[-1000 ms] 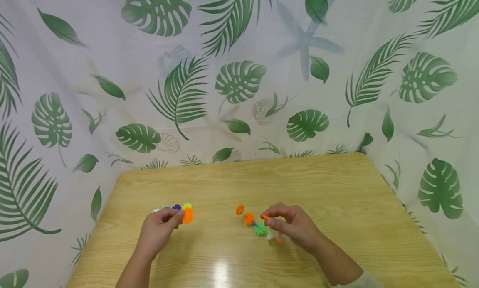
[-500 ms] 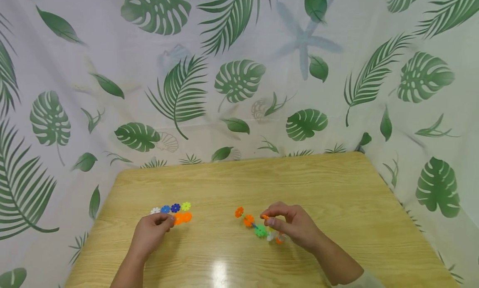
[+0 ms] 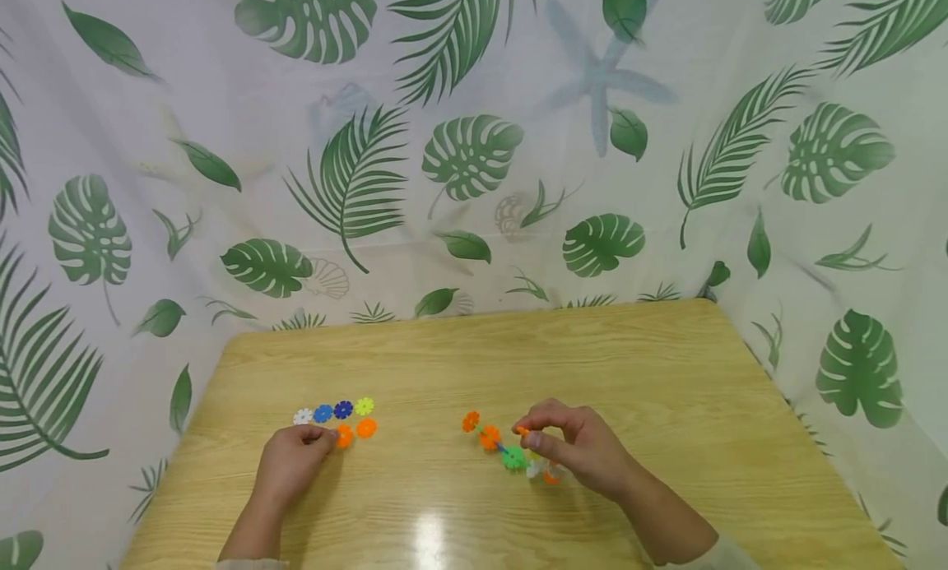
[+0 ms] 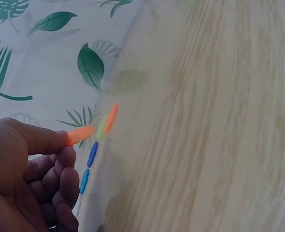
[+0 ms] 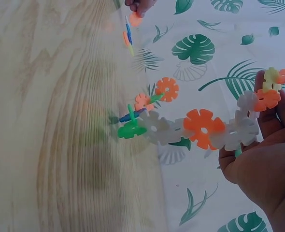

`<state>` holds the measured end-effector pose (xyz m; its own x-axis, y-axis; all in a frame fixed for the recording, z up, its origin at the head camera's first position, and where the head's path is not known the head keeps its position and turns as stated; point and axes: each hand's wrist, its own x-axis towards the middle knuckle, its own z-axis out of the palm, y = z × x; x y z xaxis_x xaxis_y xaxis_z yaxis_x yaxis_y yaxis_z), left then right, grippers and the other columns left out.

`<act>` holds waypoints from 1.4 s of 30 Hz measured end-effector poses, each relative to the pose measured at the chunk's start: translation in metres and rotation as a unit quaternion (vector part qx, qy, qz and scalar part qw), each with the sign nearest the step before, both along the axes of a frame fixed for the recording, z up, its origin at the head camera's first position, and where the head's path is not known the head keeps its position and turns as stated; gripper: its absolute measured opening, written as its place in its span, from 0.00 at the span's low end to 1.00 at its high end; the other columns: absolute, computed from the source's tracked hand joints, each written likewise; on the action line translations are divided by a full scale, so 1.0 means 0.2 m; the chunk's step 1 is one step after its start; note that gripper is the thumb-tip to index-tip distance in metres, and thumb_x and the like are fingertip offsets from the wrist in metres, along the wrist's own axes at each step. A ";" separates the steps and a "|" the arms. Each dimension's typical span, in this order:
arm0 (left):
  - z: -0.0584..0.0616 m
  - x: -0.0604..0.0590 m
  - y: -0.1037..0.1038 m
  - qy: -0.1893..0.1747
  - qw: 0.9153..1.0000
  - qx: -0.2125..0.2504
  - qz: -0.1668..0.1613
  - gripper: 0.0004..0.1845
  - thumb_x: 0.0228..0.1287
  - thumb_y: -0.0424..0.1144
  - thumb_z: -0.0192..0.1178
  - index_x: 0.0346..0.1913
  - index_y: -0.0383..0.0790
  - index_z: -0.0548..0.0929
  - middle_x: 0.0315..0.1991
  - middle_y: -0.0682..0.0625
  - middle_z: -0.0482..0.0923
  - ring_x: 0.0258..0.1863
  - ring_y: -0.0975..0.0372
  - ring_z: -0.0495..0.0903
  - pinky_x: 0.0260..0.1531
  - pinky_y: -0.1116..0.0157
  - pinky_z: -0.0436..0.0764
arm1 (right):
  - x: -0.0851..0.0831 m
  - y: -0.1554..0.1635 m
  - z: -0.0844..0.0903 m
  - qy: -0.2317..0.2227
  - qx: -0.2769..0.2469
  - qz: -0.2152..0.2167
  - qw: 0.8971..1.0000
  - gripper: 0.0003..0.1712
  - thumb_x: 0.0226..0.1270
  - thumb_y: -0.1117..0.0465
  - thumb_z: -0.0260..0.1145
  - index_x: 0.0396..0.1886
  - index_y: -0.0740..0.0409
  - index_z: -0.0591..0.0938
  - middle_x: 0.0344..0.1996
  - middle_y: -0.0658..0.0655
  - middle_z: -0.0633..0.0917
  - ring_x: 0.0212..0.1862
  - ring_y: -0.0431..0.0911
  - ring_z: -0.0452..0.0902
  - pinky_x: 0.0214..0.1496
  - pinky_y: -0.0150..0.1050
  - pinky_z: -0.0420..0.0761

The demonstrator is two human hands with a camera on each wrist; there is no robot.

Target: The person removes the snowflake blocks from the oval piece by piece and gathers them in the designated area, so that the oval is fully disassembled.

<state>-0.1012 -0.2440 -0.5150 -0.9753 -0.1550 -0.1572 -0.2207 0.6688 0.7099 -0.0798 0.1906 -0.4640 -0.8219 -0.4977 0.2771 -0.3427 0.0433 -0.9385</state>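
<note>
Pinching an orange disc [image 3: 344,436] at the desk [image 3: 637,364] beside the loose row, the left hand [image 3: 290,465] risks scattering its neighbours, while the chain [image 5: 191,126] pinched in the right hand [image 3: 581,448] could pop apart if squeezed.

The head camera looked forward and down from above the desk [image 3: 592,348], taking in both hands from a distance. The left wrist camera sat close behind the left hand [image 4: 26,179], grazing along the desk. The right wrist camera, near the right hand [image 5: 263,159], also caught the left hand's fingertips beyond it.
</note>
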 end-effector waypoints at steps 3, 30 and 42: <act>-0.01 -0.02 0.00 -0.005 1.000 -0.009 0.000 0.18 0.71 0.49 0.63 0.47 0.35 0.91 0.46 0.44 0.88 0.44 0.55 0.83 0.42 0.55 0.81 | 0.00 -0.01 0.01 0.005 0.000 -0.002 1.000 0.10 0.77 0.68 0.63 0.50 0.56 0.88 0.46 0.54 0.86 0.51 0.48 0.80 0.59 0.42 0.76; -0.05 -0.10 -0.01 -0.007 0.993 -0.114 -0.026 0.17 0.70 0.51 0.64 0.37 0.39 0.91 0.36 0.47 0.88 0.30 0.57 0.82 0.32 0.55 0.80 | 0.02 -0.02 0.01 0.020 -0.008 0.007 1.000 0.11 0.76 0.70 0.63 0.49 0.55 0.88 0.44 0.61 0.84 0.50 0.48 0.77 0.59 0.44 0.73; -0.07 -0.11 -0.02 0.015 0.990 -0.138 -0.019 0.18 0.70 0.51 0.64 0.34 0.39 0.91 0.33 0.47 0.87 0.28 0.57 0.82 0.31 0.54 0.80 | 0.01 -0.02 0.03 0.036 -0.008 0.002 0.999 0.11 0.76 0.70 0.62 0.49 0.56 0.88 0.44 0.53 0.85 0.50 0.47 0.77 0.59 0.41 0.74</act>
<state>-0.1237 -0.2478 -0.5282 -0.9850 -0.1504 -0.0844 -0.1724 0.8458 0.5049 -0.0774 0.1871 -0.4576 -0.7974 -0.4965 0.3431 -0.4094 0.0274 -0.9119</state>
